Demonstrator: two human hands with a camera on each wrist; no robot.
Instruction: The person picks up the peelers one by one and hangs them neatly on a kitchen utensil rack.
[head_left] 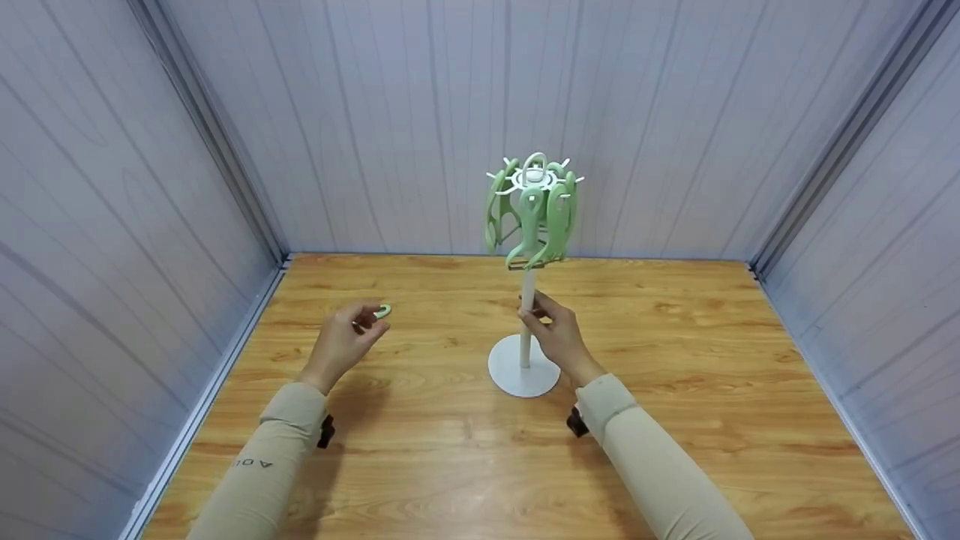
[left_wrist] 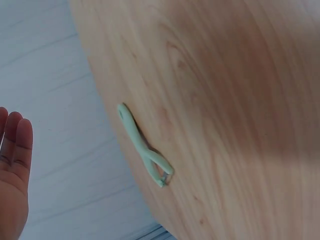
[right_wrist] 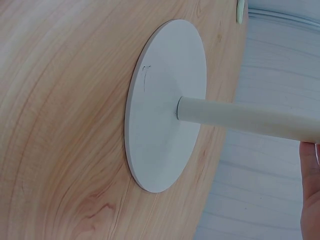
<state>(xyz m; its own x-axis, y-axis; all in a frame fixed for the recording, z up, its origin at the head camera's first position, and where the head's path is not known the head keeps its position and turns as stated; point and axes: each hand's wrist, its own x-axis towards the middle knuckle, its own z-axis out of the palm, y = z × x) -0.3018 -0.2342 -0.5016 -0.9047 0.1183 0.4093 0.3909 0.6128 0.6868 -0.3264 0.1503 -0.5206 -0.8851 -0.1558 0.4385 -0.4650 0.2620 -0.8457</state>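
Note:
My left hand [head_left: 346, 339], fingers relaxed and loosely bent, hovers over the left part of the table. A light green Y-shaped peeler [left_wrist: 132, 132] lies flat on the wood beneath it; in the head view the fingers cover all but one end of the peeler [head_left: 385, 309]. In the left wrist view those fingertips [left_wrist: 23, 134] are apart from it. With thumb and fingers, my right hand [head_left: 559, 335] grips the white pole [right_wrist: 240, 117] of an upright rotating stand. The round white base [right_wrist: 157, 135] sits on the table.
Several light green tools [head_left: 531, 217] hang by their handles from the white hook ring [head_left: 534, 176] on top of the stand, some with metal at their lower ends. Pale panel walls [head_left: 420, 127] enclose the wooden table [head_left: 450, 450] at the back and both sides.

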